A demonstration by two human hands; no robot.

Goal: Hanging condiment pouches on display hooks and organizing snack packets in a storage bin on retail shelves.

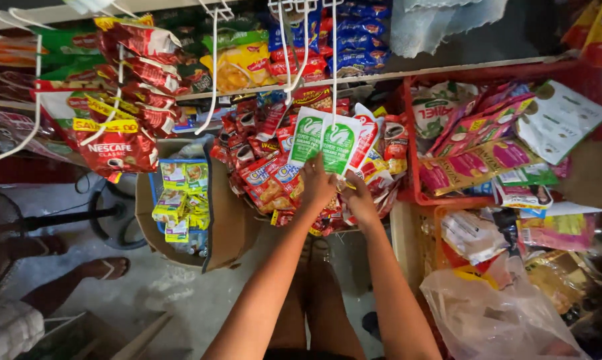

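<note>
The person's left hand [318, 183] is raised to the strip of green-and-white foil sachets [324, 141] that hangs from a white wire hook [334, 60]. Its fingers are curled narrow around the lower edge of the strip, pinching the bottom sachet, so the strip sits directly above the hand and touches its fingertips. The right hand [359, 199] is just beside the left, slightly lower and to the right. It is also curled in, with the fingers bent toward the same bottom edge, but the view does not show whether it actually grips a sachet or only rests against the red-and-white hanging sachets [371, 137] next to them.

Both forearms reach up from the bottom of the view and converge under the strip. Left of the hands hang clusters of red coffee sachets [124, 143] on more white hooks, and below those stands an open brown cardboard box [231, 223] holding strips of yellow-green packets [181, 200]. To the right, a red plastic crate [413, 193] holds pink and magenta pouches [478, 157], and a clear plastic bag [494, 317] lies near the lower right corner.
</note>
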